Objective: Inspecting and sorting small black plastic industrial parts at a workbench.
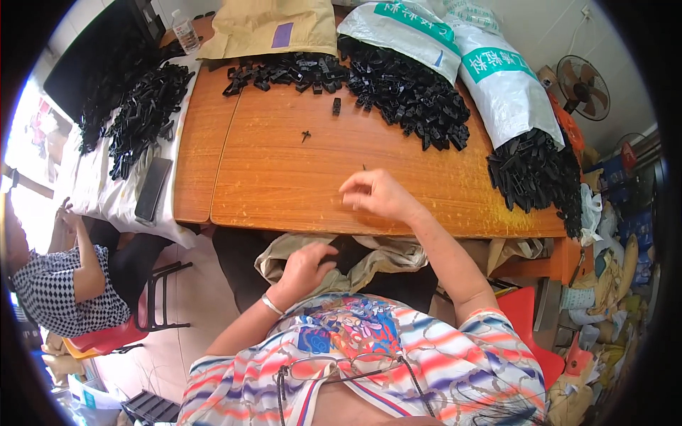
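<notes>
My right hand (383, 197) hovers over the front part of the wooden table (284, 184), its fingers loosely bent and apart, with nothing visible in them. A small black part (364, 167) lies just beyond its knuckles. My left hand (307, 271) is over my lap at the mouth of a beige sack (398, 266), its fingers half curled with a gap to the thumb; I see nothing held. A small cross-shaped black piece (306, 135) and a single black block-like part (336, 106) lie further back on the table.
Heaps of black plastic parts (412, 103) spill from a white sack (405, 32), a brown paper sack (273, 28) and another white sack (508, 92). More thin black pieces (145, 106) and a phone (153, 188) lie at left. A person (67, 277) sits at the left.
</notes>
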A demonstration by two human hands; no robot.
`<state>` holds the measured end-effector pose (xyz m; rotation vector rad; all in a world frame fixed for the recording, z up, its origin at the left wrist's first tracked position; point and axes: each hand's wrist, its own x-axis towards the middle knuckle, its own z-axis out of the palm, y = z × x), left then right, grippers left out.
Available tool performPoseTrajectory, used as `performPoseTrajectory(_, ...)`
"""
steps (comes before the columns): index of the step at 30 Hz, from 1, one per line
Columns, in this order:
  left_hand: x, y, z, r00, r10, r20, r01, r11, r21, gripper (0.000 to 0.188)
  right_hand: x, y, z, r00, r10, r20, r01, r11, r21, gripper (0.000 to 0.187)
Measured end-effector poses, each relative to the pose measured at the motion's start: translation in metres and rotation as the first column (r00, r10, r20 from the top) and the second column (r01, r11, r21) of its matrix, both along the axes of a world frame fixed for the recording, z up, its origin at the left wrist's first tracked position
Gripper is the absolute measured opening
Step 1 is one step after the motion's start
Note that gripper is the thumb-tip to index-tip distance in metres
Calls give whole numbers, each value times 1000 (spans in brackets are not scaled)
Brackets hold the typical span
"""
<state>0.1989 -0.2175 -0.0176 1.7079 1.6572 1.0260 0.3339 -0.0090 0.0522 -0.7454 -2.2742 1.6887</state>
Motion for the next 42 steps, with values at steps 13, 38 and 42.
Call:
performPoseTrajectory(13,-125,121,48,902,422,-92,-359,851,384,16,-95,123,-31,945,-271,-180,299,501,813,23)
performPoseTrajectory(38,-220,229,53,907,331,-260,-337,941,24,37,-74,59,-12,958,-279,-71,285,881,377,23)
performPoseTrajectory(42,-171,189,56,571,259,779,-158,966,-205,29,-66,36,10,942,-231,-242,310,874,373,18)
